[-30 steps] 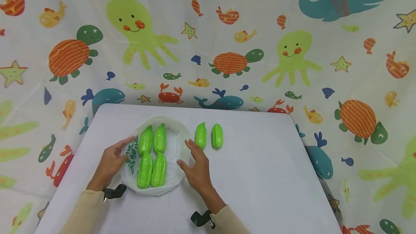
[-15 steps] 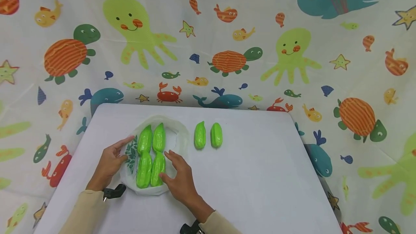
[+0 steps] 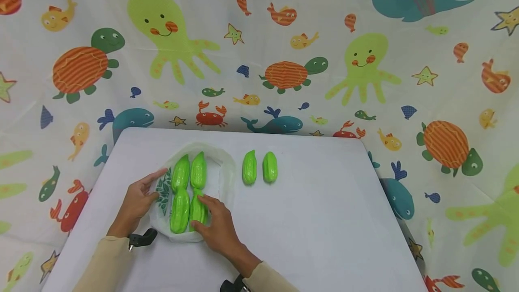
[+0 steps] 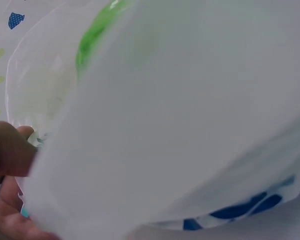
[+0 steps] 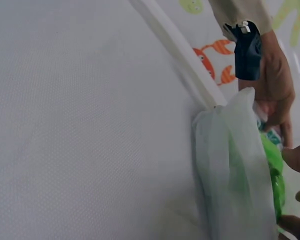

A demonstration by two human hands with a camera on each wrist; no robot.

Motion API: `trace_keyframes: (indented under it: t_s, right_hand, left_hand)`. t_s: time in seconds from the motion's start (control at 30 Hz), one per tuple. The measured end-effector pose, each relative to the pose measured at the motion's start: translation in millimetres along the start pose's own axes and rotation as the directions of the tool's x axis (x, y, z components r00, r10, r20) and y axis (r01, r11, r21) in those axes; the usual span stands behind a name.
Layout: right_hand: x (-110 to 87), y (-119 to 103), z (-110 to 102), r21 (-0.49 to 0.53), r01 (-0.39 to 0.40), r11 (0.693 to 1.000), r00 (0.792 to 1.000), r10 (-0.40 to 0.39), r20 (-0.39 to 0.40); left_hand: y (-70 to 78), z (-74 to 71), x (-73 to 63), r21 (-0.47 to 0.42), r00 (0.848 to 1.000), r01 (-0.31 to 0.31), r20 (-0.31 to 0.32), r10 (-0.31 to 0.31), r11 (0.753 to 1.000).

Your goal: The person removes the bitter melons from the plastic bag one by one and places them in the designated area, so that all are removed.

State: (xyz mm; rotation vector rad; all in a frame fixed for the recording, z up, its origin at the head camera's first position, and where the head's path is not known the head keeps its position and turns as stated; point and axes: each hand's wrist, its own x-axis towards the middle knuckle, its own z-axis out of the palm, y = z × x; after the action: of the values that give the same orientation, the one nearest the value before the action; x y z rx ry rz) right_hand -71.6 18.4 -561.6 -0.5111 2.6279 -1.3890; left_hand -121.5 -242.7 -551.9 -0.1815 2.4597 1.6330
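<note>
A translucent white plastic bag [image 3: 220,152] with a green leaf print lies spread in a round shape on the left of the table. Inside are several glossy green gourd-like vegetables, in two columns, end to end. At the bag's left side my left hand [image 3: 135,199] holds its edge, index finger and thumb spread along the leaf print. My right hand [image 3: 219,229] reaches in over the bag's near rim. Its thumb and fingers grip the near right green vegetable [image 3: 198,213], partly covering it. In the right wrist view, the bag wall [image 5: 235,170] hides most of the green vegetable [image 5: 275,170].
Two more green vegetables, the left one [image 3: 249,168] and the right one [image 3: 270,167], lie side by side on the white table [image 3: 324,211], right of the bag. Behind the table hangs a curtain [image 3: 259,48] printed with sea animals.
My right hand has moved left from the bag's right rim, over the bag, onto the near right green vegetable. My left hand stays at the bag's left edge.
</note>
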Motion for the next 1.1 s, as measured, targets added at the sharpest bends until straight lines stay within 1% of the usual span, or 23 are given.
trace_keyframes:
  t_s: [0.13, 0.4, 0.53, 0.67, 0.93, 1.1]
  right_hand:
    - [1.1, 4, 1, 0.011, -0.042, 0.999, 0.999, 0.042, 0.012]
    - [-0.4, 7, 1, 0.044, -0.056, 0.997, 0.998, 0.056, 0.006]
    - [-1.6, 5, -1, 0.059, -0.052, 0.997, 0.999, 0.053, -0.01]
    - [-2.8, 5, -6, 0.101, -0.045, 0.994, 0.998, 0.048, -0.032]
    - [-2.0, 9, -16, 0.162, -0.008, 0.987, 0.996, 0.022, -0.087]
    - [-0.8, 10, -24, 0.194, -0.01, 0.981, 0.992, 0.034, -0.12]
  left_hand:
    - [1.0, 0.5, -0.9, -0.001, 1.0, 0.002, 0.001, -0.002, 1.0]
    - [1.2, 1.4, -2.0, 0.02, 1.0, 0.001, -0.001, -0.001, 1.0]
    - [2.1, 1.2, -3.0, 0.022, 1.0, 0.0, -0.001, 0.0, 1.0]
    - [3.6, 1.1, -3.8, 0.022, 1.0, -0.001, -0.003, 0.001, 1.0]
    - [4.3, 1.9, -3.3, 0.027, 1.0, 0.005, -0.004, -0.005, 1.0]
    - [2.7, 2.3, -1.7, 0.035, 1.0, 0.011, -0.004, -0.011, 0.999]
